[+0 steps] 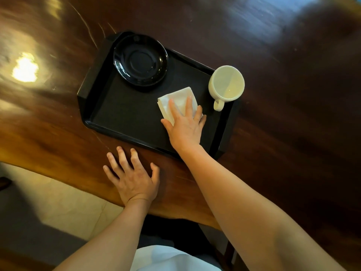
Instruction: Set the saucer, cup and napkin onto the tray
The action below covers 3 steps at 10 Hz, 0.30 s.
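A dark rectangular tray lies on the wooden table. A glossy black saucer sits in its far left corner. A cream cup stands upright in the far right corner, handle toward me. A folded white napkin lies flat on the tray between them. My right hand rests flat on the napkin's near part, fingers spread and pressing on it. My left hand lies flat on the table just in front of the tray, fingers apart, holding nothing.
The dark polished wooden table extends to the right and far side, with bright glare at the left. Its near edge runs below my left hand; pale floor tiles lie beneath.
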Available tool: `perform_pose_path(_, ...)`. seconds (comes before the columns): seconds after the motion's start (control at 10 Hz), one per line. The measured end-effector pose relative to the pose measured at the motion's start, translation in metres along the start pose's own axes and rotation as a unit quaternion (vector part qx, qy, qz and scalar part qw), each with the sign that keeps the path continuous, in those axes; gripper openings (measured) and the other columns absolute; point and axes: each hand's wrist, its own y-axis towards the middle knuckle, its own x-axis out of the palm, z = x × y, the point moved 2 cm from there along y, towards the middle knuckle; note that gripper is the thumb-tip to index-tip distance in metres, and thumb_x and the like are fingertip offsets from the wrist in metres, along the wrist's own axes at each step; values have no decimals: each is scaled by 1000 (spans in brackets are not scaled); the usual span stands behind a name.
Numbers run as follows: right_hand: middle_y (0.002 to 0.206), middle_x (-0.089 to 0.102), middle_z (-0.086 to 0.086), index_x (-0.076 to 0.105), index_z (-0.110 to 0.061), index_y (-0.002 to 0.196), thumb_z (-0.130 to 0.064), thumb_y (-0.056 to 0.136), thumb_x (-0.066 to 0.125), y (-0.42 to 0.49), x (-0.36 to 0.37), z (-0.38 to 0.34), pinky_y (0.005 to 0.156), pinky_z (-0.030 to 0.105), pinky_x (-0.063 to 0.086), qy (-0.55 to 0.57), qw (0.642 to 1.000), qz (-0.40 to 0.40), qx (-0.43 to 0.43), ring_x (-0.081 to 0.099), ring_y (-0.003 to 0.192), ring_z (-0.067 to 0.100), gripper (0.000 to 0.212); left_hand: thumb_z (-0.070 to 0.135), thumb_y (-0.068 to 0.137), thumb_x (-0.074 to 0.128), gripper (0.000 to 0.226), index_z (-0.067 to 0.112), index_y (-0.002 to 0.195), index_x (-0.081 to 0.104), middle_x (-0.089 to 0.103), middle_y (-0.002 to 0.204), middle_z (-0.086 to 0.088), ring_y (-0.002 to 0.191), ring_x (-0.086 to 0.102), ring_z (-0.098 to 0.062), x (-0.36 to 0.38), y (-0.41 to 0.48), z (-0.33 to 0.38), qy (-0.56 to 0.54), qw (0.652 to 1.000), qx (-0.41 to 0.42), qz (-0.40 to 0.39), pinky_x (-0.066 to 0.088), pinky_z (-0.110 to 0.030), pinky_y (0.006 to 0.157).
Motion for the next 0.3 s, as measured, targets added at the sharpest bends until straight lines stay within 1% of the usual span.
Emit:
perform_pose_path(0.1,167,-4,13,14,-42,154,-57,94,51,1,6,-9,116,68,6,9,999,-44,-14,-2,148,51,71,48,85,58,74,12,145,37,25,161,-22,152,10,-44,3,2,-7,7,1000,-14,-5,5,-63,121)
perform_pose_path(0.2,167,-6,12,11,-42,155,-62,90,56,1,14,-2,115,69,4,10,993,-113,-35,-2,148,52,81,49,85,59,73,13,144,38,27,161,-22,152,11,-44,16,-5,-18,10,999,-24,-21,4,-61,121)
perform_pose_path(0.3,167,5,11,13,-38,157,-60,91,54,-2,16,12,117,65,14,39,986,-160,-23,9,149,47,80,51,86,58,71,14,144,41,28,161,-20,153,11,-42,27,-10,-27,-1,998,-55,-34,5,-61,122)
